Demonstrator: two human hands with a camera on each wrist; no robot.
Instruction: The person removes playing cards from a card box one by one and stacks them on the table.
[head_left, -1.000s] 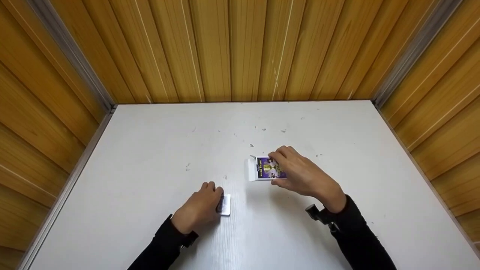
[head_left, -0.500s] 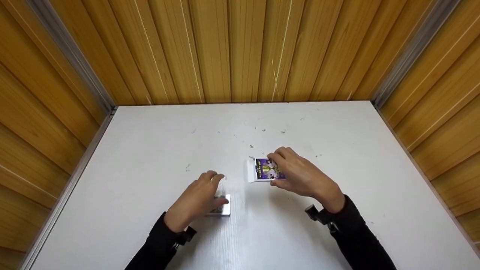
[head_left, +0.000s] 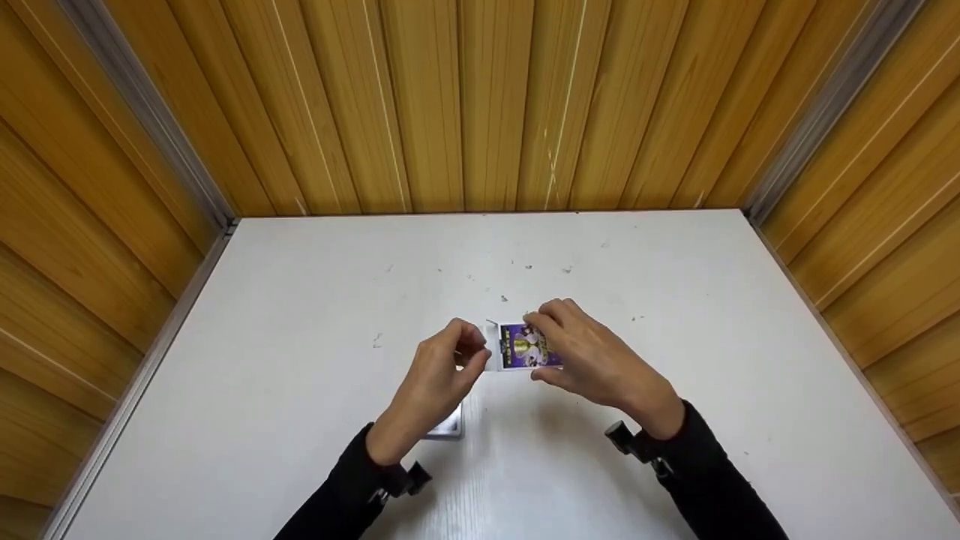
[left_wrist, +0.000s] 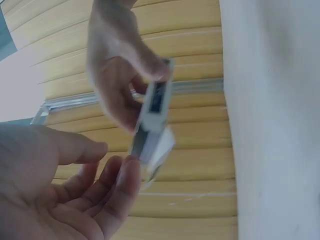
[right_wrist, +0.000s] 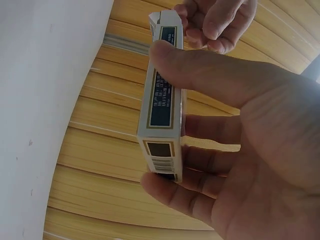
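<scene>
Just off the left hand's (head_left: 436, 367) three o'clock side, the right hand (head_left: 592, 361) grips a small purple-faced box (head_left: 522, 346) above the white table (head_left: 315, 315); its open end points to nine o'clock; the left fingers curl loosely there, thumb apart, contact unclear; toward seven o'clock from the box, a flat stack (head_left: 451, 426) lies partly hidden by the left arm (head_left: 352, 472).

Box (head_left: 519, 348) above table (head_left: 300, 300), beside left hand (head_left: 437, 367)
</scene>
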